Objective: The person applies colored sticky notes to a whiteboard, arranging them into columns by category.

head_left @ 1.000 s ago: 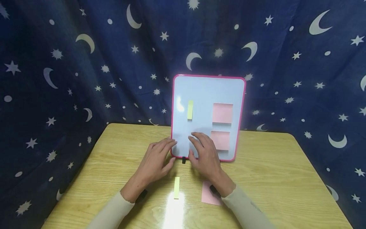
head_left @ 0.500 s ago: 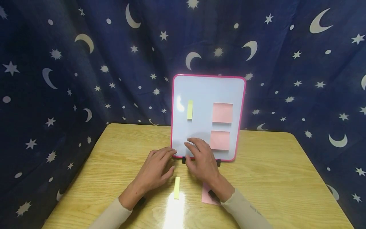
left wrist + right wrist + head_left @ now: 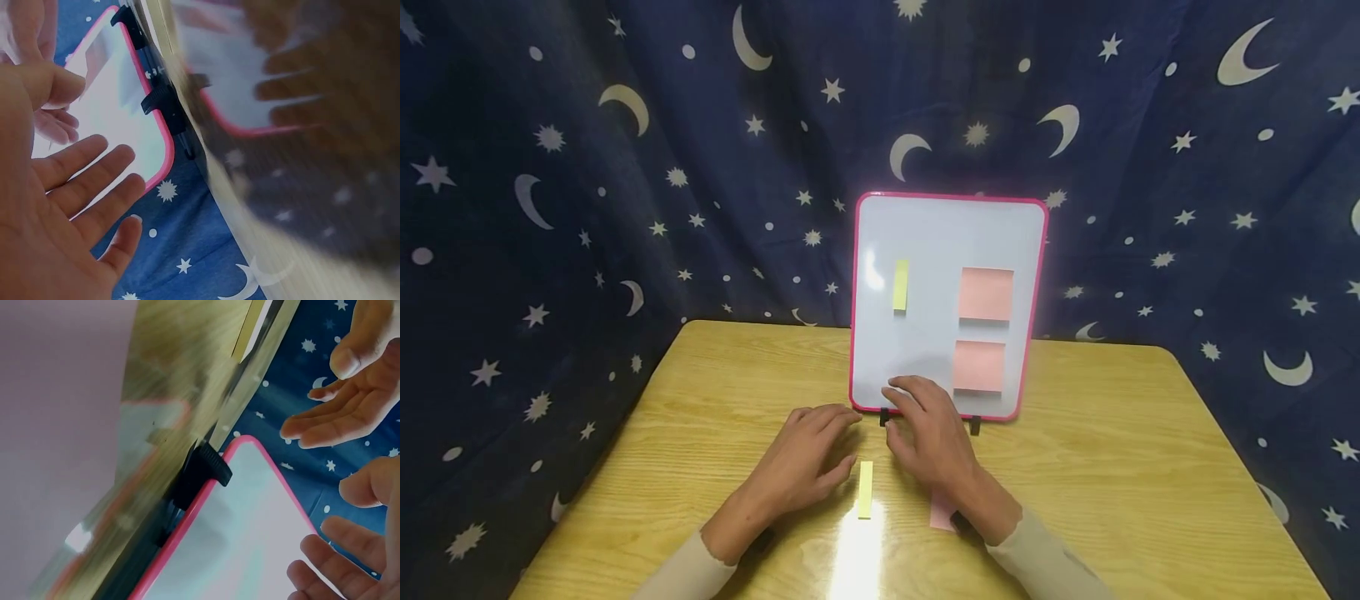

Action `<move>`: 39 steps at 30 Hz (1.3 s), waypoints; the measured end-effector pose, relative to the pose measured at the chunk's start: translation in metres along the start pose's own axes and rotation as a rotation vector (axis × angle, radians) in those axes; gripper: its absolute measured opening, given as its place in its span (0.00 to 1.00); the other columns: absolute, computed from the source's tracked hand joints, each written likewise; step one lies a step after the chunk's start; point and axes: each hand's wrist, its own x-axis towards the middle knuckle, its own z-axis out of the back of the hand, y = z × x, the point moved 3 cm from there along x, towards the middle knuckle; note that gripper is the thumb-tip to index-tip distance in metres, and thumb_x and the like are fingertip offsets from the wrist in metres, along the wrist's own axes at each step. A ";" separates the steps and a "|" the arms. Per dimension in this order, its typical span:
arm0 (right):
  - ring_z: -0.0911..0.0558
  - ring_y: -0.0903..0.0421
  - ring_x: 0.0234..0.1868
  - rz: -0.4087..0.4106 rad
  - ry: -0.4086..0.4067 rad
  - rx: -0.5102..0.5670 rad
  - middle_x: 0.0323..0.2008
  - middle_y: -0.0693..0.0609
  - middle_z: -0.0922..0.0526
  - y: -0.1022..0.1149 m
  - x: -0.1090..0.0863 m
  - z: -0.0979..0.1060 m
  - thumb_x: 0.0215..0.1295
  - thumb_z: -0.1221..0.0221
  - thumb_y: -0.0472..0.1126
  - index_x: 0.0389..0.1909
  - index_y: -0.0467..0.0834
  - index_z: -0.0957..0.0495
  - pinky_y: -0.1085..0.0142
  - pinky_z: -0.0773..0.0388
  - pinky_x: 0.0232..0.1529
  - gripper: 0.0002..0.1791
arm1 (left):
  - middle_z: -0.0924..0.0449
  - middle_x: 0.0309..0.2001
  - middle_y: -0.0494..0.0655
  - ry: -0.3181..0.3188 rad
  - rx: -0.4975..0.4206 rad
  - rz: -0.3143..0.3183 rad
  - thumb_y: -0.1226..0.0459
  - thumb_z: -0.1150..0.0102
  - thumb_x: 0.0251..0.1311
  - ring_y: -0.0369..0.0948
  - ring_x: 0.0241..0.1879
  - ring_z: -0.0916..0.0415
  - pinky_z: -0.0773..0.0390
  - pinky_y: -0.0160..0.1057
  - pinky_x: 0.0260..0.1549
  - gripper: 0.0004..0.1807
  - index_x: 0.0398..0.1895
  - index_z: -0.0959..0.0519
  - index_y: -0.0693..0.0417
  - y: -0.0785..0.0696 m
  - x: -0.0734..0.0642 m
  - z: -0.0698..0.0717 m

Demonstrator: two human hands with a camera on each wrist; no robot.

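A whiteboard [image 3: 925, 225] with a pink frame leans upright on a black stand [image 3: 975, 425]. Stuck on it are a narrow yellow sticky note [image 3: 900, 286] and two pink sticky notes, an upper one [image 3: 987, 295] and a lower one [image 3: 978, 367]. My left hand [image 3: 805, 460] hovers by the board's lower left corner, fingers spread and holding nothing. Just before the bottom edge is my right hand [image 3: 930, 435], fingers loosely bent, also without anything in them. On the table between my wrists lies another yellow sticky note strip [image 3: 866, 490]. My right wrist partly covers a pink sticky note [image 3: 942, 512].
The wooden table [image 3: 1120, 467] has a glossy surface that reflects a bright light near the front. Behind it hangs a dark blue curtain [image 3: 775, 167] with moons and stars, which also runs along both sides.
Both hands have drawn back from the whiteboard toward the front of the table. More of the lower board and the stand's right foot now show. The notes have stayed in place.
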 end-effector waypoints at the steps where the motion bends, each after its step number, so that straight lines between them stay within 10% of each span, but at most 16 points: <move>1: 0.18 0.45 0.60 0.007 -0.001 0.002 0.58 0.45 0.16 0.001 -0.001 0.000 0.56 0.33 0.36 0.56 0.39 0.15 0.48 0.21 0.61 0.23 | 0.20 0.63 0.41 0.008 -0.002 -0.001 0.52 0.29 0.62 0.43 0.65 0.23 0.28 0.51 0.61 0.30 0.67 0.22 0.47 -0.001 -0.002 0.000; 22: 0.18 0.52 0.57 -0.007 0.182 0.069 0.54 0.51 0.15 0.027 -0.027 -0.004 0.55 0.27 0.40 0.51 0.43 0.14 0.57 0.21 0.62 0.21 | 0.19 0.61 0.42 0.166 -0.032 0.010 0.41 0.25 0.52 0.41 0.64 0.24 0.27 0.48 0.62 0.39 0.64 0.19 0.50 -0.012 -0.024 -0.007; 39: 0.20 0.56 0.61 -0.035 0.567 0.059 0.58 0.54 0.18 0.040 -0.036 -0.015 0.54 0.22 0.55 0.55 0.44 0.14 0.61 0.21 0.63 0.30 | 0.23 0.66 0.46 0.244 -0.089 0.028 0.38 0.24 0.52 0.45 0.69 0.29 0.27 0.53 0.66 0.40 0.64 0.19 0.51 -0.012 -0.027 -0.010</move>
